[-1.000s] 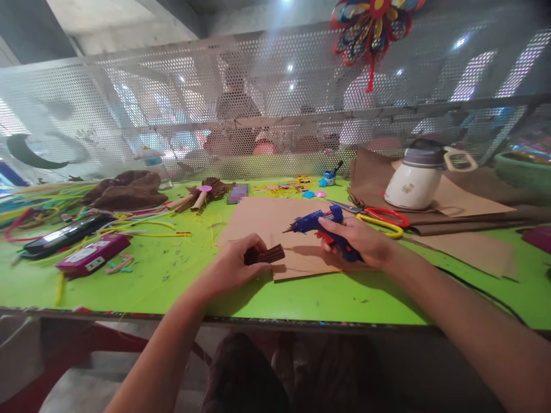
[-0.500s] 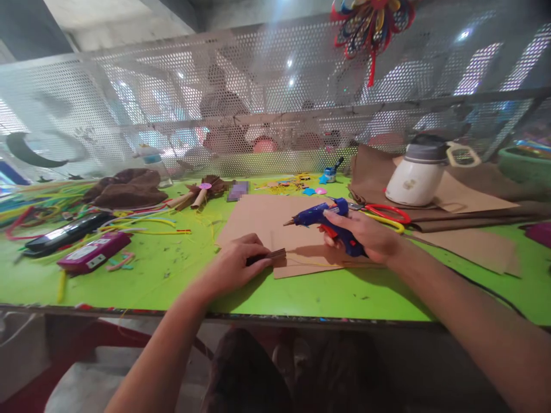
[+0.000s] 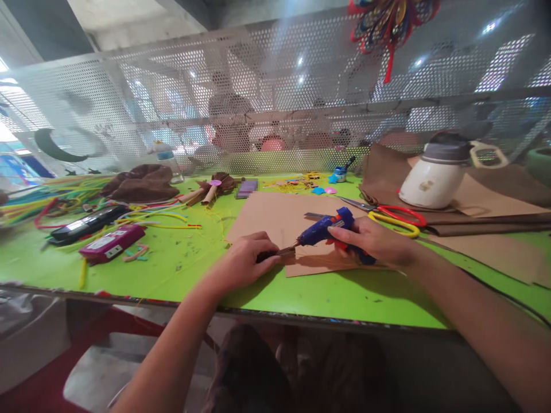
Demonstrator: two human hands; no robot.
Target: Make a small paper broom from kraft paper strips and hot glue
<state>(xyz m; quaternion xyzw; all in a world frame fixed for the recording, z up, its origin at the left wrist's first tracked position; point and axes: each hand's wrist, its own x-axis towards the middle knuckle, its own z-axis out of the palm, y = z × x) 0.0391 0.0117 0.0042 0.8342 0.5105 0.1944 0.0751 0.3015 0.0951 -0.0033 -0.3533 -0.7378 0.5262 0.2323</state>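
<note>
Head view, far left: a black device [image 3: 89,225] is lying on the green bench [image 3: 185,292], with a purple power strip [image 3: 112,244] sitting right beside it.
Brown flower [image 3: 217,186]: it's lying further back, pink disc facing up.
Left hand [image 3: 247,261]: its grip is pinching a folded brown strip [image 3: 287,252], thumb on the near side.
Strip's spot: it's poking out rightward over the tan sheet [image 3: 267,212].
Glue gun [image 3: 321,229]: the nozzle is pointing left at the strip's tip, can't tell if it's actually touching.
Right hand [image 3: 368,241]: its grip is wrapping around the gun's handle.
Scissors [image 3: 398,218]: red and yellow handles are lying just behind that hand.
White bottle [image 3: 430,178]: it's standing upright, near the brown sheets [image 3: 495,223].
</note>
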